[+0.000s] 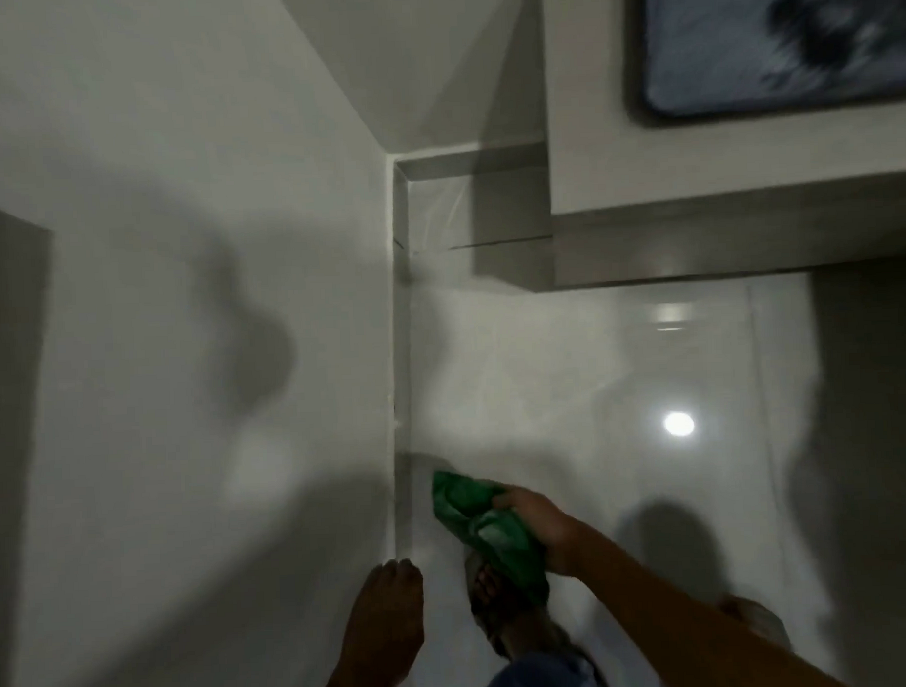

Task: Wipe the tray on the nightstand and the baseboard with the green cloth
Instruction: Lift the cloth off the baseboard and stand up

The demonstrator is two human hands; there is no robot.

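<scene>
My right hand (542, 527) grips the bunched green cloth (477, 522) low over the glossy floor, just right of the grey baseboard (403, 376) that runs along the foot of the white wall. The cloth's far end lies close to the baseboard; whether it touches is unclear through the blur. My left hand (386, 620) rests with fingers together against the wall near the baseboard's near end and holds nothing. The dark tray (779, 39) with a blurred pattern sits on the white nightstand (717, 164) at the top right.
The nightstand hangs over the floor at upper right, with a grey underside. A white wall (182, 301) fills the left side. My foot in a sandal (496, 604) stands below the cloth, another sandal (753, 620) at lower right. A ceiling light reflects on the glossy floor (570, 390).
</scene>
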